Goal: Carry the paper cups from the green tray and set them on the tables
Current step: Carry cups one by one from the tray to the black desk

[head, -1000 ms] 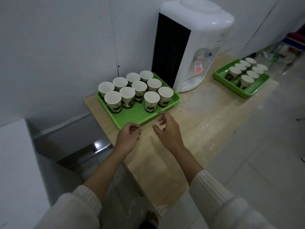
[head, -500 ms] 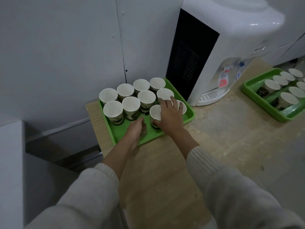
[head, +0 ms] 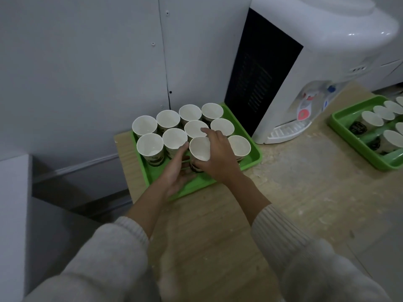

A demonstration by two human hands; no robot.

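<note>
At the left end of the pale wooden counter (head: 218, 225), right up against the grey wall (head: 87, 62), sat the rectangular green plastic tray (head: 255, 154) with ten white paper cups (head: 168, 119) standing upright on it, packed pretty much rim to rim. The right hand (head: 218, 158) was wrapped around the front-row cup (head: 199, 147), third from the left, with the thumb on the near side and the fingers curled round the far side. I honestly couldn't tell if its base had left the tray or not. The left hand (head: 174, 173) wasn't gripping anything: its fingers were fairly straight and laid against the left side of that same cup, slotted between it and its neighbour. Both arms were in cream ribbed sleeves (head: 283, 232). Just right of the tray stood a white water dispenser with a black side panel (head: 327, 51). Further right on the counter was a second green tray (head: 340, 125) with more paper cups, well apart from the first.
</note>
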